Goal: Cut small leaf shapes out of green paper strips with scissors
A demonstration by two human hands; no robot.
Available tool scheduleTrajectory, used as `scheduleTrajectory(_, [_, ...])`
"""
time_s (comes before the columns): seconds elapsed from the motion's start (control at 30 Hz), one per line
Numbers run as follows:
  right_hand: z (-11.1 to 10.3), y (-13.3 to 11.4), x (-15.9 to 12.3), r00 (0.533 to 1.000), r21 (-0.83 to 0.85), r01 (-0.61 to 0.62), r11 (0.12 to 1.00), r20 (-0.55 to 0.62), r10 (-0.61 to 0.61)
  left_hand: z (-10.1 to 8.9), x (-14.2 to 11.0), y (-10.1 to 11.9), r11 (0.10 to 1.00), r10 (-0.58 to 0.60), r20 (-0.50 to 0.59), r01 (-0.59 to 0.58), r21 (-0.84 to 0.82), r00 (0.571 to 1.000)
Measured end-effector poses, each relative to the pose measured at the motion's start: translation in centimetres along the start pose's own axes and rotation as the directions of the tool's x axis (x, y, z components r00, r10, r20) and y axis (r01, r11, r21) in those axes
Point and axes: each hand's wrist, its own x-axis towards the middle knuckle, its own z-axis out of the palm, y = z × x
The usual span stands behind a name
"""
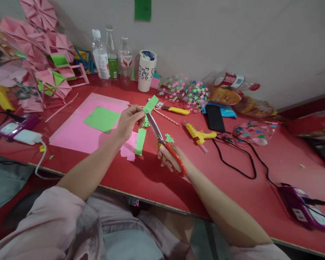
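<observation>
My left hand pinches a green paper strip above the table. My right hand grips red-handled scissors, whose blades point up and left and meet the strip beside my left fingertips. Below the hands lie another green strip and pink paper scraps. A small pile of green cut pieces rests right of the blades. To the left, a green paper square lies on a large pink sheet.
On the red table are a yellow glue gun, a yellow box cutter, a black phone and a looped black cord. Bottles and a white cup stand by the wall. Pink paper crafts pile up at left.
</observation>
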Motion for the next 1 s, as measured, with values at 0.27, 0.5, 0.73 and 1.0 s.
scheduleTrajectory(0.27, [0.0,0.2,-0.1,0.997,0.051,0.065,0.997,0.036,-0.067,0.3,-0.1,-0.1,0.999,0.025,-0.003,-0.025,-0.028,1.0])
scheduleTrajectory(0.5, [0.2,0.5,0.0,0.996,0.072,0.07,0.995,0.054,-0.074,0.3,-0.2,0.0,0.999,0.024,-0.006,-0.024,-0.037,1.0])
scheduleTrajectory(0.73, [1.4,0.9,0.0,1.0,0.102,0.008,0.995,0.0,-0.008,1.1,-0.7,-0.3,0.999,0.038,-0.061,-0.038,-0.001,0.997])
scheduleTrajectory(1.0, [1.8,1.1,0.1,0.999,0.125,-0.026,0.992,-0.015,0.028,1.8,-1.2,-0.8,0.999,0.043,-0.125,-0.043,-0.001,0.991])
